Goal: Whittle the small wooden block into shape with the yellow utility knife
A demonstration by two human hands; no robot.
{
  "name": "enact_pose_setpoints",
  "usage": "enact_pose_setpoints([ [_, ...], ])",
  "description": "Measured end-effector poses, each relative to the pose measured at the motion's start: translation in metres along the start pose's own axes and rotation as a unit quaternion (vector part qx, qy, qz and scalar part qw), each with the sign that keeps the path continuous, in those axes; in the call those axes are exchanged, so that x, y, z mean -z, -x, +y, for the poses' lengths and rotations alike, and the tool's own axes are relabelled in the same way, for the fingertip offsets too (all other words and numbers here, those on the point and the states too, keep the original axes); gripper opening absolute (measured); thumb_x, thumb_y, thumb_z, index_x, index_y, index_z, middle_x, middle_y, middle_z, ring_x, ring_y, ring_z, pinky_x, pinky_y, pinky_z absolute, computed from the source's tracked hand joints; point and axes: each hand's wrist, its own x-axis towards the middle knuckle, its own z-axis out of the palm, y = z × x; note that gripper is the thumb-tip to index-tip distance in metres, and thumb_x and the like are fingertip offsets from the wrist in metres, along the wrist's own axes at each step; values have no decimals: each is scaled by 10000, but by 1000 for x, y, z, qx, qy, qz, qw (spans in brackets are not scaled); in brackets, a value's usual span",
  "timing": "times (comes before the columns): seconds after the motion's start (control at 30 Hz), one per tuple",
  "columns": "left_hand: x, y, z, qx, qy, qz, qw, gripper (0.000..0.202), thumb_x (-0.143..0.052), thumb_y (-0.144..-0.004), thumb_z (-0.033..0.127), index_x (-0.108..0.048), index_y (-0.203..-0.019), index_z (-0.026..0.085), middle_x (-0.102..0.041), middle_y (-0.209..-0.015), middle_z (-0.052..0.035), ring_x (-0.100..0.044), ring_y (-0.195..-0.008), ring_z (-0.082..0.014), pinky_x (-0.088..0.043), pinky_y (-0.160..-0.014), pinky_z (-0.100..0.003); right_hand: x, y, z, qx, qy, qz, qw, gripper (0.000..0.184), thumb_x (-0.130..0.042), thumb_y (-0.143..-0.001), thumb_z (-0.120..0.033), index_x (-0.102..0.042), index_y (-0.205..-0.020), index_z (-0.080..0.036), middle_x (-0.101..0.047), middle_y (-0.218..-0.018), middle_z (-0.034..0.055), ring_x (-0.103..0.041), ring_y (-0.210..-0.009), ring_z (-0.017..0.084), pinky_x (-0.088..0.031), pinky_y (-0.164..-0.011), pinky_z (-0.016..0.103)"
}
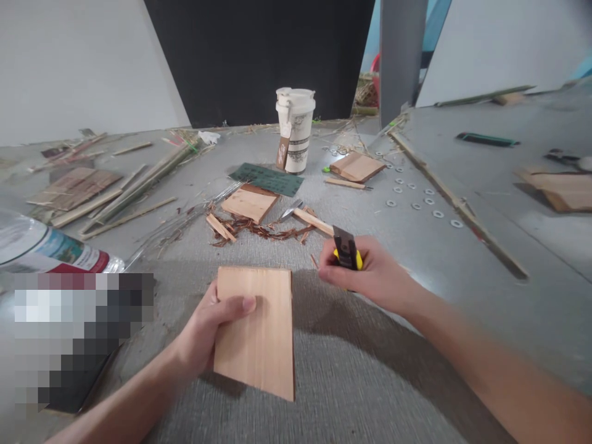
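My left hand point(208, 330) grips the left edge of a flat rectangular wooden board point(256, 330), thumb on top, holding it just above the grey table point(370, 382). My right hand point(370, 274) is closed around a yellow and black utility knife point(346, 251), to the right of the board's upper corner. The two hands are a short way apart.
Ahead lie a smaller wood block point(250, 203), wood shavings point(263, 231), a green sanding sheet point(268, 179), a stick with a metal tip point(308, 217) and a white lidded cup point(295, 128). Metal washers point(428, 200) lie scattered at right, bamboo strips point(134, 191) and a plastic bottle point(41, 250) at left.
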Motion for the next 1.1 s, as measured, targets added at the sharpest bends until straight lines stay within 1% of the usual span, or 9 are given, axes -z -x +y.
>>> enact_pose_setpoints([
  [0.1, -1, 1, 1, 0, 7, -17, 1000, 572, -909, -493, 412, -613, -934, 199, -752, -715, -42, -735, -626, -268, -607, -545, -312, -3, 2, -2, 37, 66, 28, 997, 304, -667, -906, -388, -541, -707, -197, -457, -612, -69, -381, -575, 84, -288, -531, 251],
  [0.17, -1, 1, 1, 2, 11, -18, 1000, 570, -911, -492, 418, -636, -936, 190, -766, -745, -57, -737, -640, -269, -613, -562, -317, -5, 5, -2, 97, 122, 50, 986, 298, -650, -907, -413, -523, -742, -200, -432, -618, -69, -370, -578, 89, -276, -538, 261],
  [0.3, -3, 2, 3, 19, 15, 8, 1000, 603, -924, -460, 440, -658, -931, 174, -780, -773, -85, -730, -630, -267, -605, -540, -316, -10, 11, -2, 214, 234, 35, 948, 212, -510, -957, -408, -509, -920, -199, -422, -670, -60, -363, -583, 104, -262, -557, 285],
  [0.43, -4, 2, 4, 21, 21, 23, 999, 603, -932, -459, 441, -650, -921, 177, -776, -746, -79, -702, -565, -229, -567, -479, -276, -12, 15, -6, 267, 336, 26, 903, 195, -470, -989, -382, -476, -904, -207, -491, -744, -32, -383, -623, 119, -264, -567, 303],
  [0.57, -5, 0, 5, 15, 28, 25, 999, 591, -930, -469, 430, -646, -922, 178, -750, -686, -51, -680, -527, -207, -555, -463, -265, -12, 15, -9, 284, 389, 29, 876, 200, -486, -1003, -373, -520, -910, -199, -534, -779, -14, -421, -649, 131, -286, -580, 309],
  [0.73, -6, 0, 5, 13, 25, 29, 999, 618, -932, -457, 437, -636, -930, 172, -767, -728, -64, -674, -520, -200, -559, -467, -272, -12, 15, -9, 285, 393, 30, 874, 223, -487, -1009, -380, -548, -905, -192, -519, -746, -20, -409, -622, 129, -276, -567, 306],
  [0.83, -6, 3, 6, 18, 21, 19, 999, 615, -928, -475, 445, -639, -940, 165, -753, -697, -56, -664, -505, -194, -555, -468, -272, -10, 14, -10, 288, 400, 30, 870, 211, -501, -1006, -371, -562, -916, -191, -520, -742, -17, -425, -627, 131, -294, -577, 305],
  [0.97, -4, 4, 6, 23, 12, 13, 1000, 645, -938, -467, 440, -630, -967, 172, -725, -634, -32, -654, -491, -200, -548, -462, -277, -8, 15, -12, 299, 418, 41, 857, 194, -512, -1002, -366, -585, -951, -193, -575, -778, 5, -477, -657, 143, -335, -602, 307],
  [1.1, -3, 6, 3, 36, 9, 5, 999, 659, -928, -495, 428, -628, -1027, 180, -766, -727, -55, -676, -524, -213, -570, -498, -300, -8, 16, -11, 306, 445, 68, 839, 196, -507, -1004, -365, -609, -1000, -198, -612, -788, 25, -518, -685, 163, -377, -636, 316],
])
